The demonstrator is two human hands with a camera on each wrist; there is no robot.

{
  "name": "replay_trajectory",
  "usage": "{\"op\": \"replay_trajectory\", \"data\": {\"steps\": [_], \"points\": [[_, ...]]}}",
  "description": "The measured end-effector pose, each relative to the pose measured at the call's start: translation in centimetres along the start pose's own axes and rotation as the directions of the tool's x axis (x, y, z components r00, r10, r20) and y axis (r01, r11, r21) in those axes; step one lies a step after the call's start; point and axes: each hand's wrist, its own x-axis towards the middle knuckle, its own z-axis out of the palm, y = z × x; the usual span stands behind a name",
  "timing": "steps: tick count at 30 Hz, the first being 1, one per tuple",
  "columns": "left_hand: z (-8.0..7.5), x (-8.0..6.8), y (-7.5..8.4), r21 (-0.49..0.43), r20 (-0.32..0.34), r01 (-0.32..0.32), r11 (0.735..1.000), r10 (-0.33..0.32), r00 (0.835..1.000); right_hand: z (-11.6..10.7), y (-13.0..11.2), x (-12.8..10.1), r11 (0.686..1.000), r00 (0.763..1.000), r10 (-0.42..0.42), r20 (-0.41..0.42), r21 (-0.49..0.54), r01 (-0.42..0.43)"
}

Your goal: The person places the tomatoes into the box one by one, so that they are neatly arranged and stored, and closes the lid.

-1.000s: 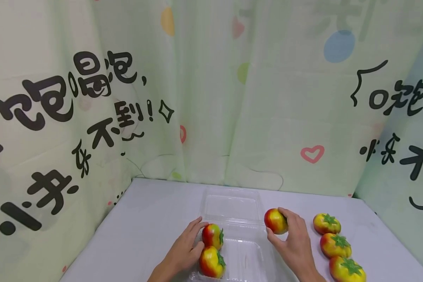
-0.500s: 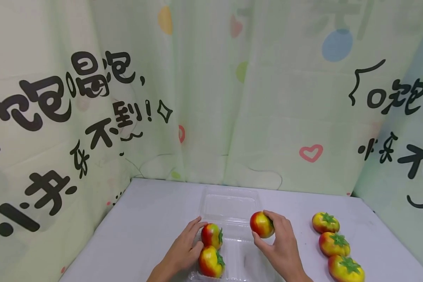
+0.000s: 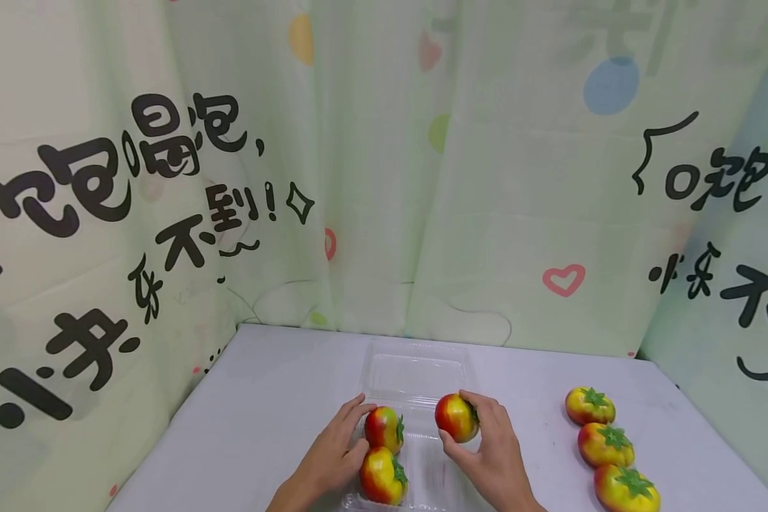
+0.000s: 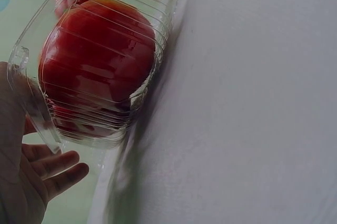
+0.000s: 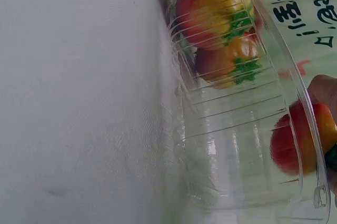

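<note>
My right hand (image 3: 488, 451) holds a red-and-yellow toy persimmon (image 3: 454, 417) between thumb and fingers, above the right part of a clear plastic clamshell box (image 3: 430, 466). In the right wrist view that persimmon (image 5: 295, 142) shows partly through the box wall. Two more persimmons, one far (image 3: 381, 429) and one near (image 3: 380, 475), lie in the left side of the box, green leaves facing right. My left hand (image 3: 333, 449) rests at the box's left edge, fingers extended, fingertips by these two persimmons. In the left wrist view its lower fingers (image 4: 58, 168) stick out loosely beside the box.
Behind the base, the box's clear lid (image 3: 416, 373) lies folded back. Several persimmons stand in a row on the right of the white table (image 3: 262, 387), the middle one (image 3: 604, 445) among them. A printed curtain (image 3: 371, 178) surrounds the table's back and sides.
My right hand has carried its persimmon leftward and slightly lower, from the box's right edge to over its base. The left hand and the two persimmons in the box have stayed put.
</note>
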Motion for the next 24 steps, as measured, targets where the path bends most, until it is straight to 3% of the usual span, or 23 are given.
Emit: {"op": "replay_trajectory", "data": {"steps": [24], "points": [[-0.1, 0.1, 0.2, -0.004, 0.011, 0.015, 1.0, -0.015, 1.0, 2.4, -0.7, -0.2, 0.999, 0.989, 0.035, 0.143, 0.012, -0.037]]}}
